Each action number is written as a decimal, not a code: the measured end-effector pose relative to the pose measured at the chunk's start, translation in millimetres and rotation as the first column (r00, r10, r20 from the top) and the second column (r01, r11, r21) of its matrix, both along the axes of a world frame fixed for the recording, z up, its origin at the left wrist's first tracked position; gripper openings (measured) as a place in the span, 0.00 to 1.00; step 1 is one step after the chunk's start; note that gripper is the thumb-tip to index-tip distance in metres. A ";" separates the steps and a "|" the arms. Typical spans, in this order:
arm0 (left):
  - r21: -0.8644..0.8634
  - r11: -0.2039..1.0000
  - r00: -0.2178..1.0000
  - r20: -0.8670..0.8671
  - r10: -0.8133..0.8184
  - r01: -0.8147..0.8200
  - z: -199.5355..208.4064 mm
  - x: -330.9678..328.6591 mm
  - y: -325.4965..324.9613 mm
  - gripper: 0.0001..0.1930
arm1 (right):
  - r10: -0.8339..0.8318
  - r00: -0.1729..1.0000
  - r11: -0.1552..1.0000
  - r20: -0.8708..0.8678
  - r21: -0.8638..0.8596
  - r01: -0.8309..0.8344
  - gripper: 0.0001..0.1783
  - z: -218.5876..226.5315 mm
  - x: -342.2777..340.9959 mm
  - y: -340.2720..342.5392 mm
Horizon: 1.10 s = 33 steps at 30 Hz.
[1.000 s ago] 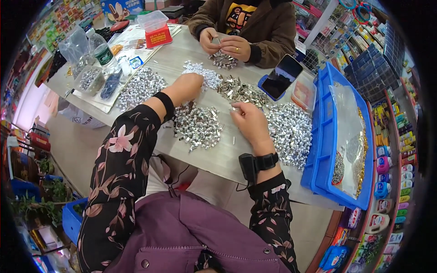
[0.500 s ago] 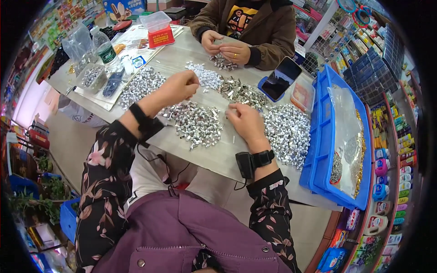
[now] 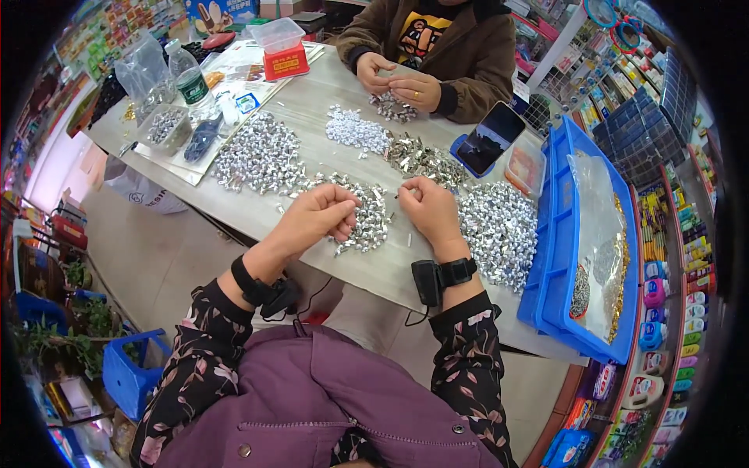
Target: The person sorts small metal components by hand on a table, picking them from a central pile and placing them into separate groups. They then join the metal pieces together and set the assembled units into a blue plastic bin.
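My left hand (image 3: 321,212) hovers over the near edge of the middle pile of small silver pieces (image 3: 373,226), its fingers curled together; whatever lies between them is too small to name. Right of that pile my right hand (image 3: 429,207) is closed in a pinch, with a tiny dark tip showing at its fingers. A heap of silver pieces (image 3: 499,234) spreads beside my right wrist, and another silver heap (image 3: 261,152) lies at the left. Beyond my hands are small white pieces (image 3: 355,129) and a pile of flat metal pieces (image 3: 425,160). One thin strip (image 3: 409,240) lies alone.
Across the table, a co-worker's hands (image 3: 398,82) work over a small silver pile (image 3: 392,108). A phone (image 3: 491,139) leans on a blue stand. A blue crate (image 3: 546,234) stands right. At back left are a bottle (image 3: 189,74), a tub (image 3: 165,129) and a red scale (image 3: 285,62).
My left hand has come back toward me from near the white pieces to the middle pile. My right hand stays nearly in place, pinched. The view has shifted slightly.
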<state>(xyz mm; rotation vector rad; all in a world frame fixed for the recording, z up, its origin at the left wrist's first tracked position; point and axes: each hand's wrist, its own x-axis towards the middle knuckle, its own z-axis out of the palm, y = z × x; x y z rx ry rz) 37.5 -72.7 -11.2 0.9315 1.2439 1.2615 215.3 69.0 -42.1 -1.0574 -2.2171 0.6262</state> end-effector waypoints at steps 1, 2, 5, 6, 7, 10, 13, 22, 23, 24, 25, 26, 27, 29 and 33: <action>-0.009 1.000 1.000 -0.002 -0.014 0.014 -0.5 0.9 -0.5 0.08 | -0.002 1.000 1.000 -0.012 -0.022 0.001 0.09 1.9 0.4 0.2; -0.007 1.000 1.000 -0.004 -0.010 0.010 -1.7 1.6 -0.8 0.08 | -0.004 1.000 0.999 -0.023 -0.044 0.003 0.10 3.1 0.7 0.6; 0.003 1.000 1.000 0.010 -0.018 0.018 -6.0 3.3 0.1 0.08 | 0.014 0.999 1.000 -0.035 -0.018 -0.014 0.09 -2.9 -0.4 3.7; 0.006 1.000 1.000 0.007 -0.017 0.017 -6.5 4.4 0.1 0.08 | 0.019 0.999 1.000 -0.040 -0.006 -0.020 0.09 -3.7 -0.3 4.5; 0.003 1.000 1.000 0.014 -0.023 0.023 -6.9 6.0 -0.2 0.07 | 0.021 0.999 1.000 -0.042 -0.003 -0.021 0.09 -4.1 0.9 5.6; -0.002 1.000 0.999 0.025 -0.026 0.026 -8.1 8.2 0.6 0.07 | 0.061 0.954 0.928 -0.292 -0.336 -0.162 0.08 -4.0 2.2 4.3; 0.002 0.997 0.978 0.197 0.073 -0.074 -10.6 7.5 2.1 0.06 | 0.067 0.849 0.776 -0.524 -0.508 -0.375 0.07 12.5 -4.0 -10.4; -0.061 0.994 0.934 0.340 0.109 -0.093 -16.9 11.6 8.6 0.04 | 0.280 0.656 0.442 -0.701 -0.513 -0.736 0.07 20.5 -12.9 -47.8; -0.066 0.993 0.925 0.364 0.112 -0.094 -17.9 10.6 6.7 0.04 | 0.284 0.651 0.433 -0.704 -0.512 -0.742 0.07 21.6 -13.8 -48.4; -0.071 0.993 0.914 0.388 0.114 -0.094 -18.5 9.7 4.8 0.04 | 0.268 0.662 0.407 -0.700 -0.540 -0.737 0.07 22.4 -14.3 -48.7; -0.073 0.993 0.904 0.413 0.113 -0.090 -18.1 10.1 4.2 0.04 | 0.253 0.674 0.384 -0.694 -0.568 -0.729 0.07 23.6 -13.2 -48.3; -0.075 0.993 0.904 0.412 0.117 -0.094 -18.2 10.3 4.2 0.04 | 0.237 0.687 0.360 -0.687 -0.594 -0.719 0.06 23.9 -12.9 -48.1; -0.059 0.995 0.883 0.457 0.102 -0.085 -18.9 10.3 4.5 0.04 | 0.239 0.685 0.356 -0.688 -0.595 -0.721 0.06 23.2 -13.2 -47.9; -0.027 0.997 0.836 0.544 0.071 -0.067 -20.1 9.6 4.1 0.04 | 0.224 0.702 0.431 -0.676 -0.577 -0.694 0.05 20.2 -14.7 -47.4; -0.034 0.994 0.800 0.591 0.105 -0.106 -15.8 9.6 2.7 0.04 | 0.142 0.741 0.551 -0.657 -0.569 -0.610 0.05 15.7 -17.8 -48.5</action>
